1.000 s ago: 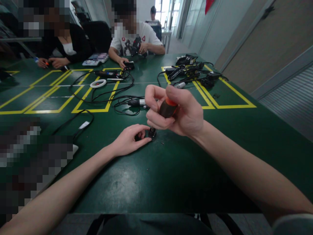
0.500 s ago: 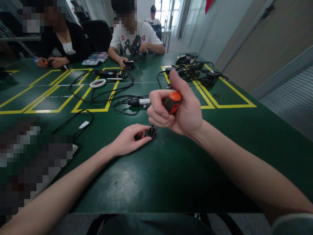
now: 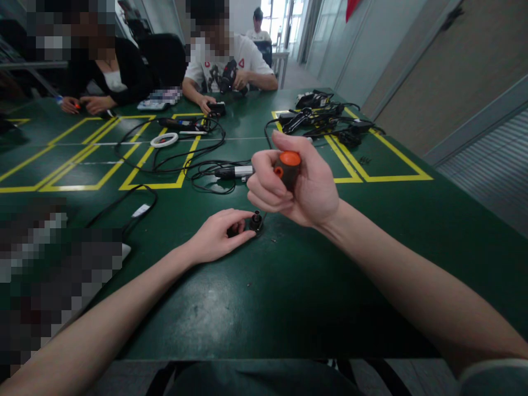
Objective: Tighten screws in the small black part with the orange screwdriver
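Observation:
My right hand (image 3: 299, 190) is closed round a screwdriver (image 3: 287, 168) with a black handle and an orange cap, held upright above a small black round part (image 3: 256, 222) on the green table (image 3: 289, 286). My thumb lies over the orange cap. The shaft is hidden behind my fingers. My left hand (image 3: 216, 235) rests on the table with its fingertips pinched on the small black part.
Black cables (image 3: 181, 159) and a white ring (image 3: 165, 140) lie in the yellow-taped boxes beyond my hands. A heap of black gear (image 3: 325, 121) sits at the far right. Two people (image 3: 231, 60) work at the far edge. A tiny screw (image 3: 273, 240) lies beside the part.
My right thumb, raised half a second ago, has come down over the orange cap, and the handle has turned more upright. My left hand and the black part have stayed put.

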